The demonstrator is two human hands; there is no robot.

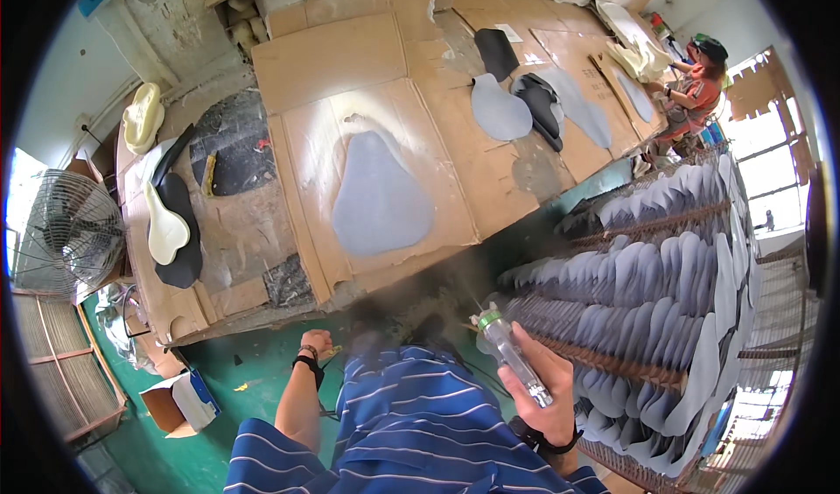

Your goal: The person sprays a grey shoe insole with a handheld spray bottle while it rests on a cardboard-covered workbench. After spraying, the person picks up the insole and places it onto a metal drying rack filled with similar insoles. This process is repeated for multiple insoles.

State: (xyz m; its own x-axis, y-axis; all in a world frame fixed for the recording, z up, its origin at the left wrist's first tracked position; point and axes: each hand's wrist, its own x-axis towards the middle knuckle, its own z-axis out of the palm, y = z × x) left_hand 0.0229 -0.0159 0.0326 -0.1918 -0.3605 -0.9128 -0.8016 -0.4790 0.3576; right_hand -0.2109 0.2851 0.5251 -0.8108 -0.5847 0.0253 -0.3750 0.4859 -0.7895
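Observation:
My right hand (544, 387) is wrapped round a spray gun (514, 354) with a clear and metal body and a green ring. Its thin tip points up and left, toward the table's front edge. Low in front of that edge, my left hand (317, 343) is closed; whatever its curled fingers hold, if anything, is hidden. A grey, saddle-shaped sheet (381, 198) lies flat on the cardboard (448, 198) in front of me, wide end nearest. Whitish overspray surrounds its narrow end. Neither hand touches it.
On the left lie a cream saddle form (166, 227) and black pieces; a fan (68, 231) stands beyond. More grey and black pieces (500, 109) lie right. A rack (630, 367) of hanging grey sheets stands close by my right. A co-worker (700, 87) works at far right.

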